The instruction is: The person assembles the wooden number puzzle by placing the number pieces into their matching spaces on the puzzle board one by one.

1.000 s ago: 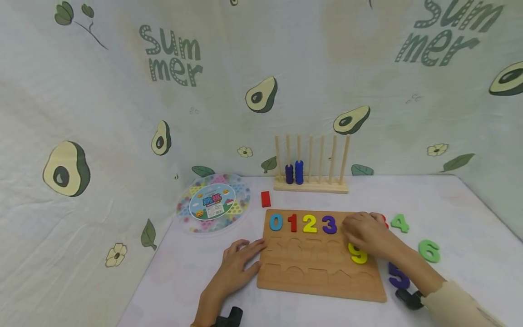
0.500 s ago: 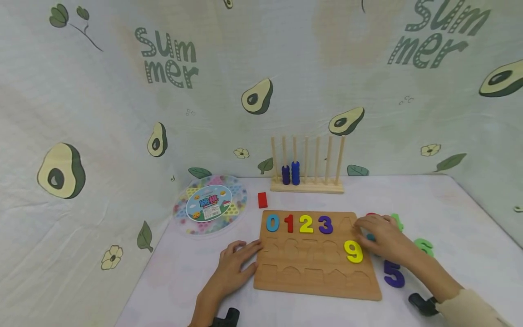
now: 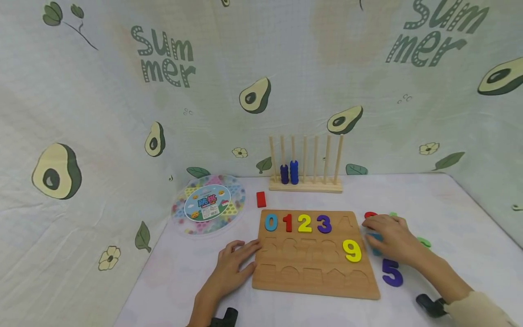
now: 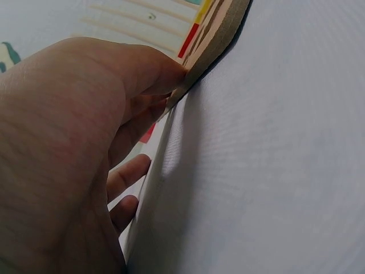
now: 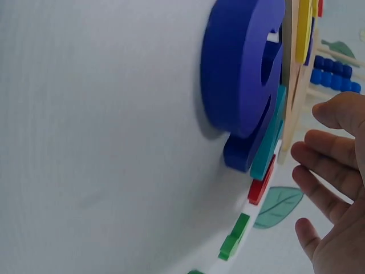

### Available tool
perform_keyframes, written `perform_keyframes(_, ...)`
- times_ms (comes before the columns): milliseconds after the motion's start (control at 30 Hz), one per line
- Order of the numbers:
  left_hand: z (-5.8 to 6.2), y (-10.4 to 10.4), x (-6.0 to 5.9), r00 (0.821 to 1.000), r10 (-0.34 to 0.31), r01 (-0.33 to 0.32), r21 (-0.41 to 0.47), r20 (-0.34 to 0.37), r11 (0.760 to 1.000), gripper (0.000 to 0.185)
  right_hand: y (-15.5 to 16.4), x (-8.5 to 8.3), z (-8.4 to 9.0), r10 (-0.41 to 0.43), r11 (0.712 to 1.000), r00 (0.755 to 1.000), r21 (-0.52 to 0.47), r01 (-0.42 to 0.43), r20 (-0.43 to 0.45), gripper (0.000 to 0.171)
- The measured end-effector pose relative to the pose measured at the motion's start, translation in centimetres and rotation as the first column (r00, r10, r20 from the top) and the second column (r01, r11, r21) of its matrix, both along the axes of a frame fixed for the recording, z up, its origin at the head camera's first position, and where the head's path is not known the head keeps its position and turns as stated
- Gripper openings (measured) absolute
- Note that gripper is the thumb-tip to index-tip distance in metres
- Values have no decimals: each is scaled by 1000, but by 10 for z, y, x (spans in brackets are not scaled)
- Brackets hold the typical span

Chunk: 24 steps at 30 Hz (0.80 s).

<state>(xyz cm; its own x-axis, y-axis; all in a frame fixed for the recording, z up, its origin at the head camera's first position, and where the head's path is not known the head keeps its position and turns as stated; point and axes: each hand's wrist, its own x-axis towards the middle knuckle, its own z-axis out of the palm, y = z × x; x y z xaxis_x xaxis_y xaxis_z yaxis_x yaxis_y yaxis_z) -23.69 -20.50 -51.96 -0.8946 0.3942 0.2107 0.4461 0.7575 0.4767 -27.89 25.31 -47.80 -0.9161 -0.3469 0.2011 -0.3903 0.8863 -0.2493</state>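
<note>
A wooden number board (image 3: 302,279) bears a blue 0 (image 3: 271,222), red 1 (image 3: 288,222), yellow 2 (image 3: 304,223) and purple 3 (image 3: 324,224) along its top row, plus a yellow 9 (image 3: 352,251) at the right of its middle row. My left hand (image 3: 230,268) touches the board's left edge with fingertips and thumb. Just right of the board, my right hand (image 3: 394,238) hovers over loose numbers, partly covering a teal piece (image 3: 376,248); its fingers (image 5: 328,151) look relaxed with nothing between them in the right wrist view. A purple 5 (image 3: 392,273) lies nearer me.
Beyond the right hand are a red piece (image 3: 369,214) and a green piece (image 3: 393,214); another green piece (image 3: 425,241) is half hidden by that hand. Farther back stand a peg rack (image 3: 306,186) with blue beads, a red block (image 3: 261,200) and a round game box (image 3: 208,204).
My right hand has moved right, off the board's upper right corner, to above the loose numbers, uncovering the fifth top-row slot and the 9. The left hand keeps its place.
</note>
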Motion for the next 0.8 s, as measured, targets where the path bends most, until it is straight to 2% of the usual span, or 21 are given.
perform_keyframes(500, -1, 0, -1, 1000, 8, -8, -4, 24, 1000, 48, 24, -6, -8, -75, 997, 997, -17, 75, 17, 42)
perform_keyframes(800, 0, 1, 0, 1000, -1, 1, 12, 18, 1000, 47, 41, -10, -13, -115, 993, 993, -5, 115, -2, 47)
